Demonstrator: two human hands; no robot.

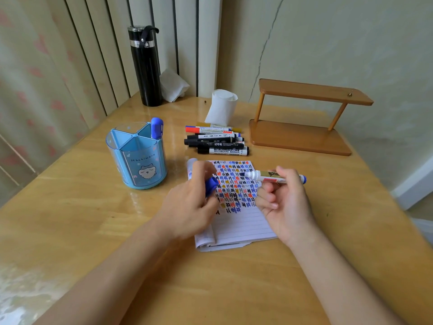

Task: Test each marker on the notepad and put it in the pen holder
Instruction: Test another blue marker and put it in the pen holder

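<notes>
My right hand (284, 200) grips an uncapped blue marker (267, 176) level above the lined notepad (241, 221), tip pointing left. In my left hand (189, 202) sits its blue cap (212, 185), a short way left of the tip. The notepad's upper half is covered in small blue, red, black and yellow test marks. A blue pen holder (137, 158) with a cartoon cat stands to the left and has one blue-capped marker (157, 127) upright in a back compartment. Several capped markers (218, 140) lie in a pile behind the notepad.
A black flask (145, 66) and a crumpled tissue (173, 85) stand at the back by the radiator. A roll of white paper (221, 106) is behind the marker pile. A brown wooden stand (302, 118) occupies the back right of the wooden desk (93, 219).
</notes>
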